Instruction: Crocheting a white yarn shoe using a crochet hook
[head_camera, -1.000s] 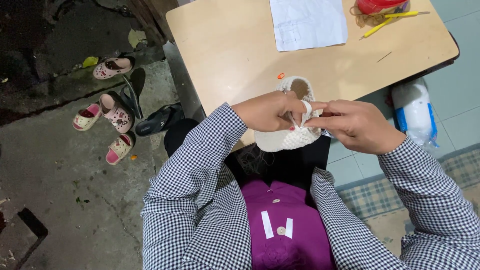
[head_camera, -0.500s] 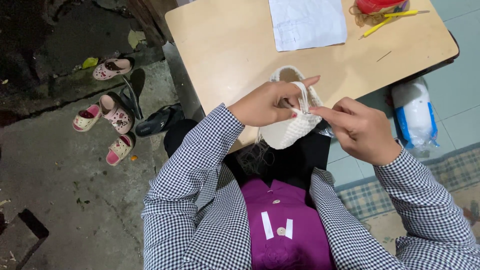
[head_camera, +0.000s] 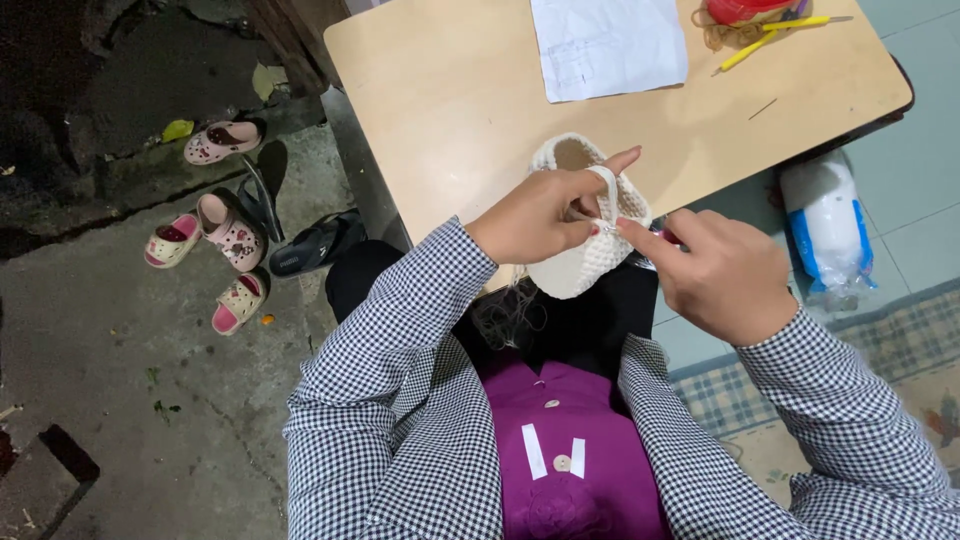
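A small white crocheted piece (head_camera: 580, 262), shaped like a little shoe or pouch with an open top, hangs over the near edge of a light wooden table (head_camera: 460, 110). My left hand (head_camera: 540, 215) grips its upper rim, index finger stretched out. My right hand (head_camera: 715, 275) is closed around a thin tool whose tip meets the piece's strap; the tool itself is mostly hidden by the fingers. Both sleeves are black-and-white checked.
A white sheet of paper (head_camera: 608, 45), a yellow pen (head_camera: 775, 30) and a red object (head_camera: 740, 8) lie at the table's far side. Pink sandals (head_camera: 215, 215) and a dark slipper (head_camera: 318, 243) sit on the concrete floor left. A plastic bottle (head_camera: 825, 225) lies on the right.
The crocheted piece has been lifted and turned a little, its opening now showing above my left hand. My right hand has drawn slightly back to the right.
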